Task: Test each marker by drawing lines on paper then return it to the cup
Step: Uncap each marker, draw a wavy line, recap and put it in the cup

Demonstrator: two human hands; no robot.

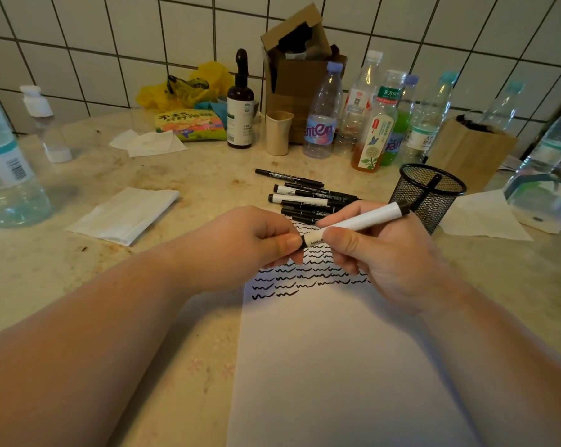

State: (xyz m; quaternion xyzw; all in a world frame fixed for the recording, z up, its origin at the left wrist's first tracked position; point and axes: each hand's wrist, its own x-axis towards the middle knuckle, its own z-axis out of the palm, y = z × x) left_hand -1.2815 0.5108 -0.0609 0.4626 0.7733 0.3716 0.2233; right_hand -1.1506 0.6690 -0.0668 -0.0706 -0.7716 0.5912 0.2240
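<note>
Dim warm light, soft shadows, edges bowed and blurred.

Your marker (359, 221) has a smooth white plastic barrel with black plastic ends. The paper (330, 366) below it is matt white, inked with black wavy lines. The cup (429, 196) is black wire mesh, apparently metal. The counter (208, 175) is polished, mottled beige stone, stained in places. Behind you see clear glossy plastic bottles (324, 114), brown cardboard boxes (300, 75) and glazed white wall tiles (79, 37).

Both forearms converge, left grip (260, 240) and right grip (379, 250) pinched closed (thumbs uppermost), nearly touching.
</note>
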